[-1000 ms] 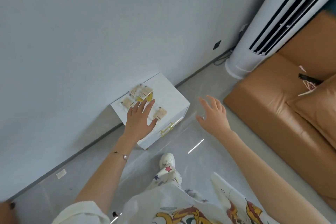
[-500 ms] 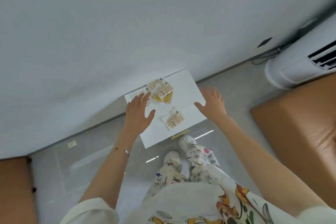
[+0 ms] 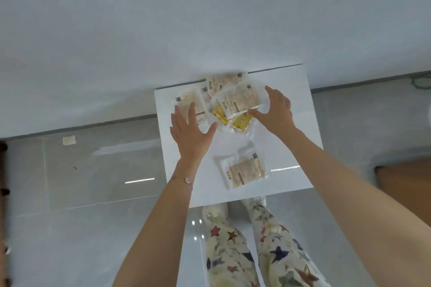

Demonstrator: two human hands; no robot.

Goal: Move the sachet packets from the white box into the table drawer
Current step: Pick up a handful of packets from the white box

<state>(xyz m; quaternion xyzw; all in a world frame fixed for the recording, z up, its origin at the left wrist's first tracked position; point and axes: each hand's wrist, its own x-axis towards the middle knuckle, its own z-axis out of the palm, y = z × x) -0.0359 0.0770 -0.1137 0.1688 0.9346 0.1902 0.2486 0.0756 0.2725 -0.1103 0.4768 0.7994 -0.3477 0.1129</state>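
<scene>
Barely started I reckon: my left hand [image 3: 190, 128] and right hand [image 3: 276, 112], fingers spread open, flank the sachet packets [image 3: 235, 98], none grabbed yet.

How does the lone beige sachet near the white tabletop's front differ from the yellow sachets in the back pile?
The lone beige sachet lies apart, fully exposed; the yellow sachets are partly covered by another beige packet. The lone beige sachet is away from both hands; the yellow sachets sit between the left hand and right hand. Both lie flat on the white tabletop.
</scene>
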